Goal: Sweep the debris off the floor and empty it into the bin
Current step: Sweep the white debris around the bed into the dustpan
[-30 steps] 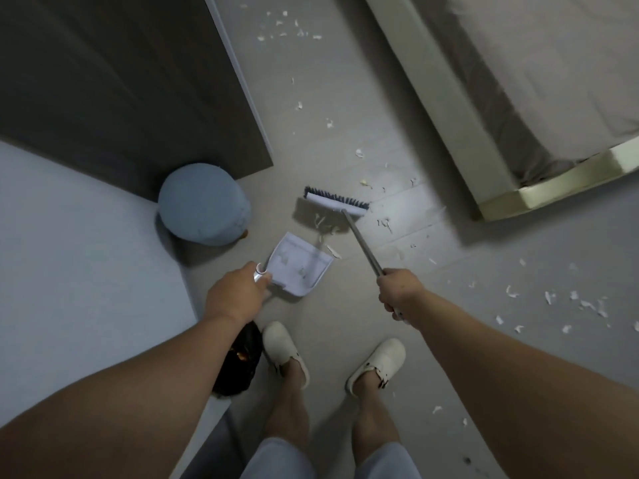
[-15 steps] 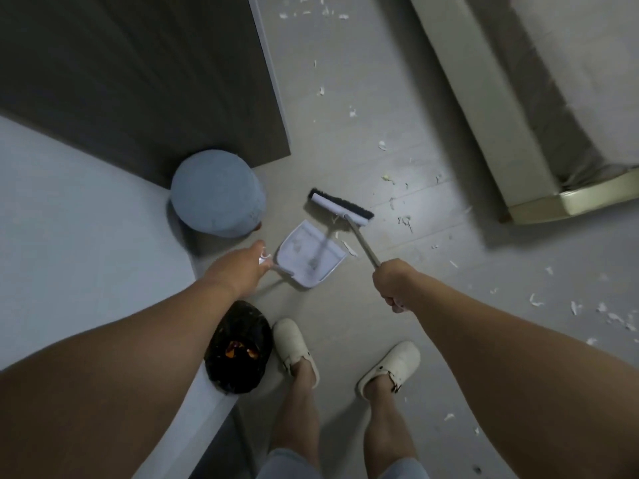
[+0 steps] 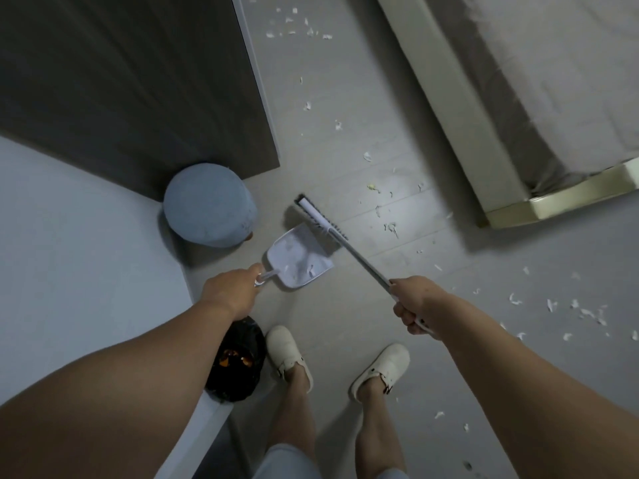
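My left hand [image 3: 232,292] grips the handle of a pale dustpan [image 3: 298,258] that lies on the grey floor in front of my feet, with a few white scraps inside. My right hand [image 3: 415,302] grips the long handle of a broom [image 3: 359,261]. Its white head with dark bristles [image 3: 321,219] sits at the far mouth of the dustpan. White paper debris [image 3: 390,227] lies scattered on the floor to the right of the broom, further up the floor [image 3: 304,29] and at the right [image 3: 584,312]. A bin lined with a black bag [image 3: 238,364] stands under my left forearm.
A round blue-grey stool [image 3: 209,205] stands left of the dustpan, against a dark wood panel [image 3: 131,91]. A pale surface [image 3: 79,257] fills the left. A bed frame with a mattress [image 3: 518,108] runs along the right. My white slippers [image 3: 288,350] stand just behind the dustpan.
The broom head has swung left and turned against the dustpan's mouth, pushing scraps in. The dustpan has turned with it. My right hand has drawn back to the right.
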The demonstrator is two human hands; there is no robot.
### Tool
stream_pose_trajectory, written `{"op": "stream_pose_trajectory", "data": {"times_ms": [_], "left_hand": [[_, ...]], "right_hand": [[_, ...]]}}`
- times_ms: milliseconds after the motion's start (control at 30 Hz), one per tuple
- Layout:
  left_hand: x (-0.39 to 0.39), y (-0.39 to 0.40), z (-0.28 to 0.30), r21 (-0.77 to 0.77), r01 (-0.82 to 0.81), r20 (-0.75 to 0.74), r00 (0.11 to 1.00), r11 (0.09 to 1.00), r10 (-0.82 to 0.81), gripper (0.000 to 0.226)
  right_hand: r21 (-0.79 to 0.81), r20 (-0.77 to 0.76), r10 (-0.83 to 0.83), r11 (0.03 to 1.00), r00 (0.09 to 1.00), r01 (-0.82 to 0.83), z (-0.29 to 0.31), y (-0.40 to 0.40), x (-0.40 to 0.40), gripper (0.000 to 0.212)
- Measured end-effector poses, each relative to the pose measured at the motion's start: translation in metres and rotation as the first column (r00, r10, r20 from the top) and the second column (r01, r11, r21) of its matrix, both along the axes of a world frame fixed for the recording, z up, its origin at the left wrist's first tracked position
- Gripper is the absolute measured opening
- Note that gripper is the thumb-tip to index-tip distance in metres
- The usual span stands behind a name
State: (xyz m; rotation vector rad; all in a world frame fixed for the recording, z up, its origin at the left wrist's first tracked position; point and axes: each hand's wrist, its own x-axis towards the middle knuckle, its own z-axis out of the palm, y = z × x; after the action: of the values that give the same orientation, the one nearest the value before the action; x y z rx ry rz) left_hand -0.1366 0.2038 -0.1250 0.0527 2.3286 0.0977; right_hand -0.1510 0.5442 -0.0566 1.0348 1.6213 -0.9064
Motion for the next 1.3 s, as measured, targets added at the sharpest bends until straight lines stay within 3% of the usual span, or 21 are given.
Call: {"op": "stream_pose_trajectory", "data": {"times_ms": [100, 200, 267, 333, 367, 433, 467, 500, 533, 600, 633, 667, 733, 867, 967, 1133, 1300], "left_hand": [[-0.008, 0.003, -0.002, 0.004, 0.043, 0.031, 0.999, 0.999, -0.043, 0.012], [-0.012, 0.009, -0.008, 0.016, 0.077, 0.039, 0.996, 0.997, -0.078, 0.015], [-0.013, 0.010, -0.010, 0.026, 0.094, 0.046, 0.994, 0.995, -0.095, 0.016], [-0.015, 0.009, -0.011, 0.034, 0.094, 0.051, 0.994, 0.995, -0.096, 0.014], [-0.016, 0.008, -0.011, 0.038, 0.088, 0.052, 0.995, 0.995, -0.090, 0.013], [-0.017, 0.005, -0.011, 0.048, 0.079, 0.052, 0.995, 0.996, -0.081, 0.012], [-0.017, 0.003, -0.011, 0.053, 0.075, 0.054, 0.996, 0.996, -0.078, 0.012], [-0.017, 0.003, -0.011, 0.057, 0.073, 0.055, 0.996, 0.996, -0.077, 0.012], [-0.017, 0.003, -0.009, 0.057, 0.076, 0.054, 0.995, 0.996, -0.079, 0.012], [-0.015, 0.005, -0.007, 0.053, 0.080, 0.052, 0.995, 0.995, -0.083, 0.014], [-0.014, 0.006, -0.006, 0.054, 0.077, 0.055, 0.995, 0.996, -0.080, 0.015], [-0.013, 0.007, -0.006, 0.054, 0.070, 0.064, 0.995, 0.996, -0.073, 0.015], [-0.012, 0.009, -0.003, 0.063, 0.068, 0.067, 0.995, 0.996, -0.072, 0.016], [-0.009, 0.018, 0.005, 0.075, 0.131, 0.039, 0.990, 0.989, -0.134, 0.016], [-0.006, 0.038, 0.018, 0.082, 0.254, 0.027, 0.966, 0.964, -0.257, 0.017], [0.000, 0.084, 0.027, 0.090, 0.430, -0.009, 0.902, 0.898, -0.431, 0.022], [0.005, 0.140, 0.012, 0.097, 0.523, -0.006, 0.851, 0.847, -0.525, 0.015]], "right_hand": [[0.056, 0.027, -0.004, 0.998, 1.000, 0.002, -0.018, -0.002, -0.001, 0.021], [0.048, 0.157, 0.051, 0.997, 0.986, -0.059, -0.038, -0.014, 0.005, 0.021], [-0.048, 0.205, 0.216, 0.976, 0.955, -0.210, -0.049, -0.020, 0.013, 0.014], [-0.125, 0.138, 0.444, 0.894, 0.885, -0.429, -0.059, -0.028, 0.020, 0.007], [-0.135, 0.141, 0.596, 0.803, 0.791, -0.581, -0.061, -0.033, 0.024, 0.005], [-0.154, 0.149, 0.872, 0.487, 0.467, -0.860, -0.058, -0.046, 0.027, 0.008], [-0.168, 0.134, 0.914, 0.401, 0.382, -0.901, -0.059, -0.047, 0.030, 0.010], [-0.173, 0.111, 0.917, 0.398, 0.384, -0.901, -0.061, -0.046, 0.032, 0.013], [-0.174, 0.110, 0.847, 0.532, 0.520, -0.829, -0.063, -0.041, 0.034, 0.017], [-0.164, 0.072, 0.548, 0.831, 0.833, -0.532, -0.054, -0.027, 0.038, 0.024], [-0.123, 0.059, 0.348, 0.933, 0.936, -0.339, -0.048, -0.020, 0.043, 0.028], [-0.120, 0.060, 0.199, 0.974, 0.978, -0.191, -0.045, -0.012, 0.049, 0.036], [-0.155, 0.032, 0.049, 0.987, 0.998, -0.044, -0.028, 0.002, 0.061, 0.042], [-0.132, -0.045, -0.087, 0.988, 0.995, 0.081, -0.009, 0.021, 0.092, 0.043], [-0.074, -0.096, -0.203, 0.978, 0.975, 0.196, 0.003, 0.039, 0.111, 0.031], [0.096, -0.125, -0.233, 0.965, 0.964, 0.246, 0.005, 0.087, 0.157, 0.021], [0.182, -0.053, -0.240, 0.952, 0.969, 0.246, -0.008, 0.130, 0.210, 0.036]]}}
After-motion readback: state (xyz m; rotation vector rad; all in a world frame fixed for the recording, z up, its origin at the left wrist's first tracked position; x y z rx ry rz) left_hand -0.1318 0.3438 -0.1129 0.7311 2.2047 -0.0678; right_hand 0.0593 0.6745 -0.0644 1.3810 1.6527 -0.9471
